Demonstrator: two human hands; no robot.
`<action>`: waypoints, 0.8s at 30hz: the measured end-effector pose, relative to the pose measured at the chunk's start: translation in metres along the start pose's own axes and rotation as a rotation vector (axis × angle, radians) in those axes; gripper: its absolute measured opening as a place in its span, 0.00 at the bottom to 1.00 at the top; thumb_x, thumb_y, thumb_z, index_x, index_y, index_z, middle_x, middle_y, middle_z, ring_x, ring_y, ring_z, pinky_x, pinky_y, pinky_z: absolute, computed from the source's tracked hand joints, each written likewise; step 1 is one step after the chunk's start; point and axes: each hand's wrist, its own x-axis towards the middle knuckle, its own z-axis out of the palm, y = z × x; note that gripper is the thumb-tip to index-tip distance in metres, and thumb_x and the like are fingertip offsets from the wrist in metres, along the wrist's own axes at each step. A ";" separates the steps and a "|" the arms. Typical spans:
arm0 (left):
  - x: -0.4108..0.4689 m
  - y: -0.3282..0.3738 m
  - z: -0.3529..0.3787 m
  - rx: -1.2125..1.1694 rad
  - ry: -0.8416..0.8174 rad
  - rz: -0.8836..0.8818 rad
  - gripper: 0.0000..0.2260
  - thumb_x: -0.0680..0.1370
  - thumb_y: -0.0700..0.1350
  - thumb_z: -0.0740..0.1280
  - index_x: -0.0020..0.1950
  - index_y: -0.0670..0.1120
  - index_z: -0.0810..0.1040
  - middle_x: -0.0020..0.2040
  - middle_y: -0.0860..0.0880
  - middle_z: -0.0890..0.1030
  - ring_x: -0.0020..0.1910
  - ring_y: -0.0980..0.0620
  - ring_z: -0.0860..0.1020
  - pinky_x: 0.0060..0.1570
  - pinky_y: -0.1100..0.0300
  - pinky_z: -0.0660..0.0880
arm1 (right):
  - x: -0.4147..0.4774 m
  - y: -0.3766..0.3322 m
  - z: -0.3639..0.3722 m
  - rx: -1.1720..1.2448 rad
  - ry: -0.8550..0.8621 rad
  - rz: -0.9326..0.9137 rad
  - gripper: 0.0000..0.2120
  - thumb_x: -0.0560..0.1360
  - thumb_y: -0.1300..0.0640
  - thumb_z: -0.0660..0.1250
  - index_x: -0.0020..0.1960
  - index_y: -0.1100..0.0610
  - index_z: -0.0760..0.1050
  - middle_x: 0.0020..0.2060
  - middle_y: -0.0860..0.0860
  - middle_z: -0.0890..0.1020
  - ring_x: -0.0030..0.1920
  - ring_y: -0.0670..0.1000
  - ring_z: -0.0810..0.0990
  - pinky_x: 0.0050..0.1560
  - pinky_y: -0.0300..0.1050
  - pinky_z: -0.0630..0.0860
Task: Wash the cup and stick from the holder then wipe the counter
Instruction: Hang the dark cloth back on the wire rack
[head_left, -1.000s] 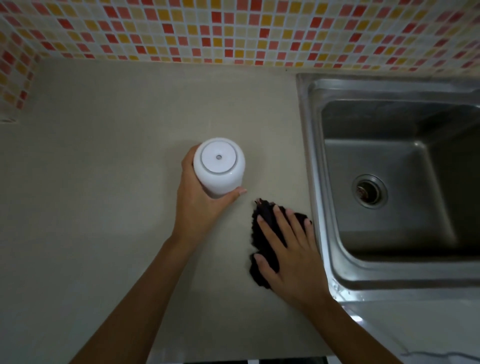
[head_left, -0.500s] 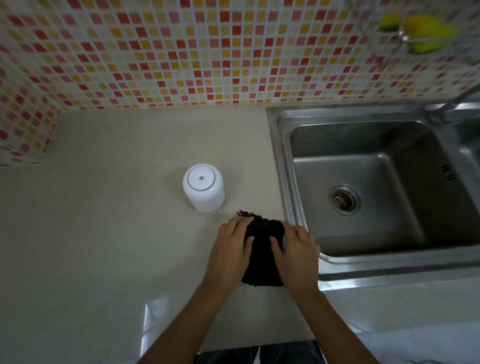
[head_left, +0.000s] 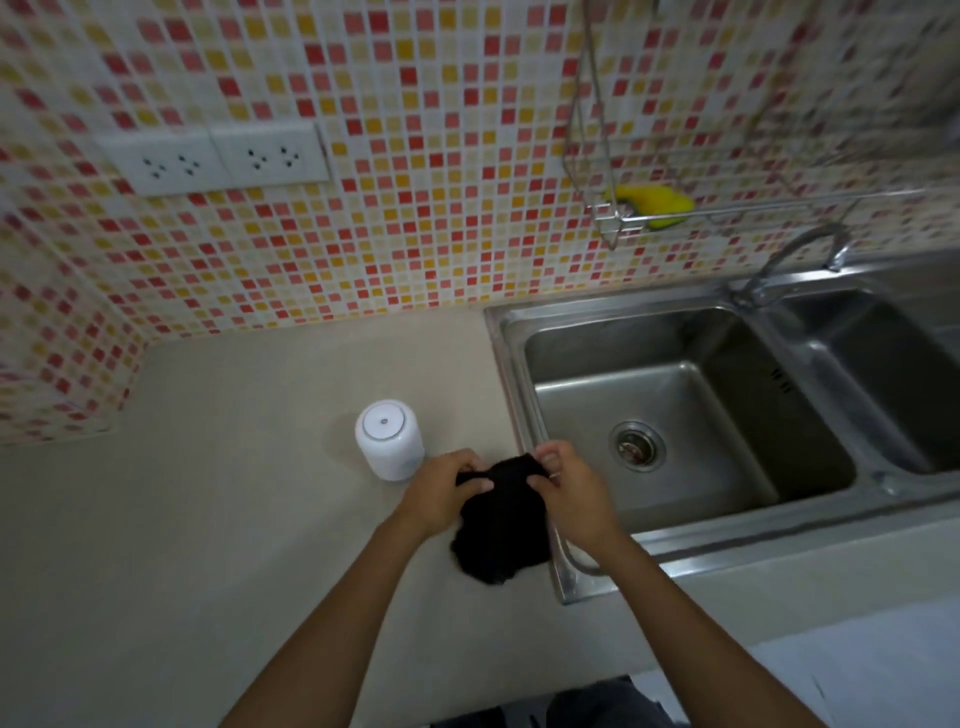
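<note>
Closest to me, both bare forearms reach out over the pale beige stone tabletop (head_left: 182, 519), and the two hands meet near its right edge, just beside the sink. The left hand (head_left: 441, 493) and the right hand (head_left: 574, 496) each pinch the upper edge of a crumpled black cloth (head_left: 501, 525); it hangs down between them in a dark bunch, and I cannot tell whether its lower end touches the tabletop. Just beyond the left hand, close to its knuckles but apart from them, a white rounded plastic cup (head_left: 389, 439) stands upside down on the tabletop, its flat base facing up. To the right, the stainless steel double sink (head_left: 582, 582) has a near basin with only its round metal drain (head_left: 637, 446) showing on the floor; a second basin lies further right, mostly in shadow. A curved metal tap (head_left: 795, 254) rises behind the divider. Further back, on the red, orange and yellow mosaic tile wall (head_left: 415, 156), a wire rack (head_left: 675, 213) holds a yellow sponge (head_left: 654, 205), and two white wall sockets (head_left: 218, 158) sit to the left.
</note>
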 end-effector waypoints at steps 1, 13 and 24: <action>0.000 0.013 -0.007 -0.014 0.005 0.023 0.02 0.75 0.42 0.70 0.46 0.44 0.80 0.42 0.50 0.81 0.43 0.53 0.79 0.46 0.59 0.73 | 0.001 -0.004 -0.012 0.032 0.005 -0.011 0.09 0.74 0.63 0.68 0.51 0.52 0.73 0.40 0.44 0.79 0.41 0.44 0.78 0.42 0.35 0.71; 0.056 0.173 -0.025 0.020 0.238 0.264 0.05 0.77 0.48 0.69 0.51 0.50 0.80 0.46 0.54 0.82 0.48 0.58 0.79 0.48 0.62 0.75 | 0.042 -0.045 -0.189 0.288 0.058 -0.331 0.13 0.75 0.65 0.69 0.49 0.46 0.76 0.43 0.45 0.83 0.47 0.42 0.81 0.50 0.40 0.76; 0.164 0.346 -0.022 0.082 0.433 0.466 0.09 0.81 0.49 0.63 0.54 0.48 0.79 0.50 0.51 0.82 0.50 0.53 0.79 0.47 0.57 0.77 | 0.134 -0.078 -0.361 0.430 0.154 -0.474 0.16 0.79 0.62 0.63 0.53 0.39 0.72 0.60 0.53 0.78 0.58 0.52 0.78 0.57 0.57 0.78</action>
